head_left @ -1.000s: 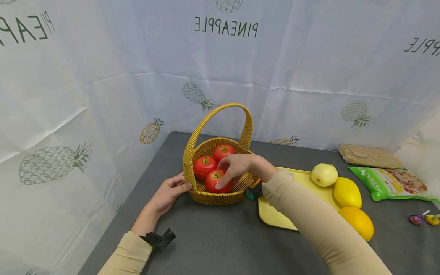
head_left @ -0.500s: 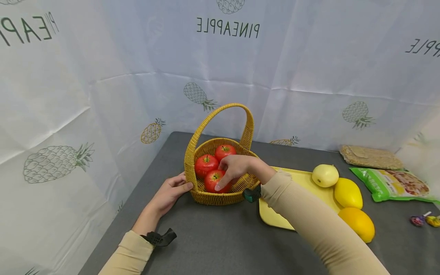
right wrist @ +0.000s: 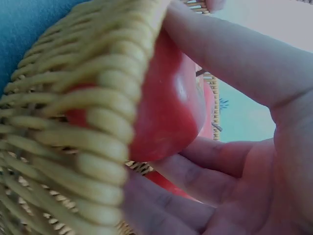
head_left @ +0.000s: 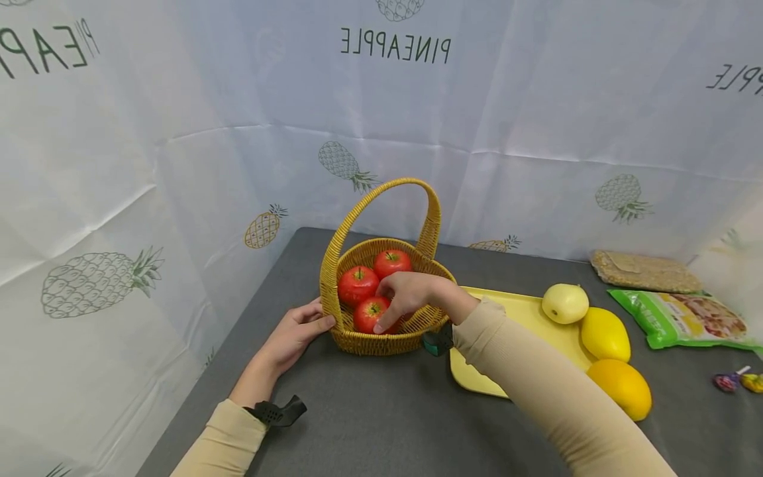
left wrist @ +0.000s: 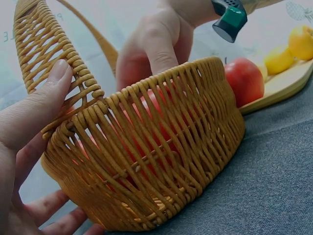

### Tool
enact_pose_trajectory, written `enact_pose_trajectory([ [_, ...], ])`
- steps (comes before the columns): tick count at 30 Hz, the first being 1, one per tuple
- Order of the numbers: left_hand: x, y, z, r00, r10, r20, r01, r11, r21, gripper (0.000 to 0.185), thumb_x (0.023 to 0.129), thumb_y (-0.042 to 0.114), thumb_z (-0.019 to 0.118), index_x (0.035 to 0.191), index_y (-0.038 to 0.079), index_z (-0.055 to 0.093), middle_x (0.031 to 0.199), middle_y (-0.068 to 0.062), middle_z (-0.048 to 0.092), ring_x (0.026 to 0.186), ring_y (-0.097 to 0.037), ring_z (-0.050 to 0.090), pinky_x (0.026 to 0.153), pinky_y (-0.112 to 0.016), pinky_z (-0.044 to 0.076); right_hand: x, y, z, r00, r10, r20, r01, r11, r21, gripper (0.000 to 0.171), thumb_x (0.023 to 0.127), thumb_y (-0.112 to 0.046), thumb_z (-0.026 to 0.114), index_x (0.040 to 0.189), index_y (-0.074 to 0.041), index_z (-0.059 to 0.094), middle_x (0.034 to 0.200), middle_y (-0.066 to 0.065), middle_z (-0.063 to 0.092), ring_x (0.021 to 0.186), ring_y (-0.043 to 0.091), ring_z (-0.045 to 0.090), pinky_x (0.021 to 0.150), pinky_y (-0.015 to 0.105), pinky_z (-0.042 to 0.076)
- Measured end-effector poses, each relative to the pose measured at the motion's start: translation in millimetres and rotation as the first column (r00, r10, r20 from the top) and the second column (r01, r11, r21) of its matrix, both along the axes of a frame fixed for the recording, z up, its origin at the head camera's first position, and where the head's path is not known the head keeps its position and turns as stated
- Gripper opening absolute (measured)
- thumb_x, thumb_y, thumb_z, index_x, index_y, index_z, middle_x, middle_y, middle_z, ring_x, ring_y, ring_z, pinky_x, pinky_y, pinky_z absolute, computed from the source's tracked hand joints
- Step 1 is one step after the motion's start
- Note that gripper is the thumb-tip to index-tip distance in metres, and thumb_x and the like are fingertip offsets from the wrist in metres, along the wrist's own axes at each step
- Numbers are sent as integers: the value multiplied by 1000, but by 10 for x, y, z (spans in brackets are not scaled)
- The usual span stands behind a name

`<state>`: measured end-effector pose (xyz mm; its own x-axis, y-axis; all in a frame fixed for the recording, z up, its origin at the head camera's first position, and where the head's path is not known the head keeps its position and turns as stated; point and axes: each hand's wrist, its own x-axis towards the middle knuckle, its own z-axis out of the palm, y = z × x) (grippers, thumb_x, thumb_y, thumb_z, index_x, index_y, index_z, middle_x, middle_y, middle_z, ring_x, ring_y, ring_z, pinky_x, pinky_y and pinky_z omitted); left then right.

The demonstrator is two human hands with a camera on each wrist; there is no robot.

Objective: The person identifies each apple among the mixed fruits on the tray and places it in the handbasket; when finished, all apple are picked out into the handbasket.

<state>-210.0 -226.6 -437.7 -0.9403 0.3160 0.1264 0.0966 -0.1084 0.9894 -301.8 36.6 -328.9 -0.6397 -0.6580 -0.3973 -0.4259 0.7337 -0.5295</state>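
Just left of the left hand (head_left: 295,334) the worktop (head_left: 369,411) ends in a slanting edge; on the person's side of both hands, its grey surface runs on to the bottom of the head view. The rim of the wicker basket (head_left: 381,346) surrounds the fingers of the right hand (head_left: 411,291), and the tall handle (head_left: 330,271) arches above them. Close to their right lies a yellow tray (head_left: 479,381), with a yellow fruit (head_left: 605,334) farther off.

The right forearm covers part of that tray; what is probably another red apple (left wrist: 244,82) at its near end shows only from the left wrist. Some right fingertips disappear behind the basket wall, and farther right the green packet (head_left: 685,319) reaches the picture's edge.

Thumb and fingers of the right hand hold the front apple (head_left: 366,317) inside the basket; it is glossy red with a short dark stem. Two similar apples (head_left: 357,286) sit left of and beyond those fingers. The left fingers hold the basket's end, thumb against the handle's foot.
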Motion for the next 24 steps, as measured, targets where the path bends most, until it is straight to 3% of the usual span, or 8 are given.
enact_pose_trajectory([
  [10, 13, 9, 8, 1000, 1, 12, -1, 1000, 5, 50, 101, 10, 65, 139, -18, 50, 166, -19, 24, 153, -33, 16, 104, -23, 43, 96, 79, -50, 995, -77, 64, 85, 989, -122, 76, 79, -34, 90, 138, -4, 54, 131, 7, 59, 124, 25, 54, 103, 40, 47],
  [24, 29, -1, 21, 1000, -1, 11, 1, 1000, 4, 49, 101, 10, 64, 138, -20, 49, 165, -19, 25, 154, -33, 14, 104, -22, 43, 218, 204, 36, 997, -62, 48, 70, 980, -185, 81, 82, -38, 86, 145, -3, 51, 143, 8, 55, 135, 26, 47, 109, 43, 42],
])
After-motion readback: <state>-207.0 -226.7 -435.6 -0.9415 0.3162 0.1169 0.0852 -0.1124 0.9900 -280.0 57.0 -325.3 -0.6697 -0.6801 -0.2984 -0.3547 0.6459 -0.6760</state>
